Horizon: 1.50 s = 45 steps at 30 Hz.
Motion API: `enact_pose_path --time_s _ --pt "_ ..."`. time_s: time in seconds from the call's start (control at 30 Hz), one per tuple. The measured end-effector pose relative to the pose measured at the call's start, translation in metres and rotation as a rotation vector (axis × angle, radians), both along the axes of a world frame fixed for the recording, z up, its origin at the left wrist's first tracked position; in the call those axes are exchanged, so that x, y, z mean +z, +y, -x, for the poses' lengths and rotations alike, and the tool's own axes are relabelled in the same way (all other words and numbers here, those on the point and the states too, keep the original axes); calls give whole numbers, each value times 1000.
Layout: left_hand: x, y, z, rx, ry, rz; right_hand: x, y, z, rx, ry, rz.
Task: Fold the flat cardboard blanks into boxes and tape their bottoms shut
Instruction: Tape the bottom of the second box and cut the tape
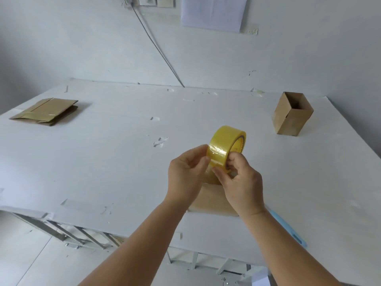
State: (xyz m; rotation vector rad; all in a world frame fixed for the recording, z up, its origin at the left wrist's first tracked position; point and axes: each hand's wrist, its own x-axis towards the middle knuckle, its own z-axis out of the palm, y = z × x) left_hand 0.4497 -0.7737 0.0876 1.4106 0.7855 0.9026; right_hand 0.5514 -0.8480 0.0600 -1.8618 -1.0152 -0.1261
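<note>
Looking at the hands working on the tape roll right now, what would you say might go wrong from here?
1. Both hands, the left hand and the right hand, pick at the yellow-tinted clear packing tape roll; the loose end may tear or re-stick.
2. The brown cardboard piece beneath lies unheld and may shift.

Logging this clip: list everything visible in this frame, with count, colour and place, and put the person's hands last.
tape roll: 1, yellow-clear, held above the table centre.
upright box: 1, brown, open top, far right of table.
flat blanks: small stack, count unclear, brown with tape strips, far left.
cardboard piece: 1, brown, on table under the hands, mostly hidden.
blue tool: 1, light blue, near right table edge.
table: 1, white, tape scraps on it.
cable: 1, dark, on wall.
paper sheet: 1, white, on wall.
left hand: pinches the roll's edge.
right hand: grips the roll.
</note>
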Motion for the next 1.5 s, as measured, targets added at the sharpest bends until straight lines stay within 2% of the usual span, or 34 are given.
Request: enact_pose_path --time_s 0.23,0.4,0.67,0.87,0.97,1.1,1.2,1.37,1.43,1.5 --pt "7 4 -3 -21 19 59 0 1 1 11 -39 -7" --pt "5 1 -5 99 69 63 0 2 2 -12 -74 -2" --pt "3 0 -9 201 0 234 -2 2 4 -28 -145 -11" --pt "4 -1 -12 263 27 179 -4 2 7 -22 -167 -27" --pt "3 1 -12 289 113 108 -7 4 4 13 -196 -33" --pt "2 10 -10 221 104 198 -8 1 1 165 -183 -92" --pt "-1 16 -11 160 97 222 -11 -1 -1 170 -77 -139" --pt "-4 24 -14 88 96 223 0 4 -7 -142 389 -256" --pt "-2 26 -14 47 105 203 7 4 -12 -136 538 -192" --pt "-2 29 -15 10 131 163 10 3 -17 -39 643 -103"
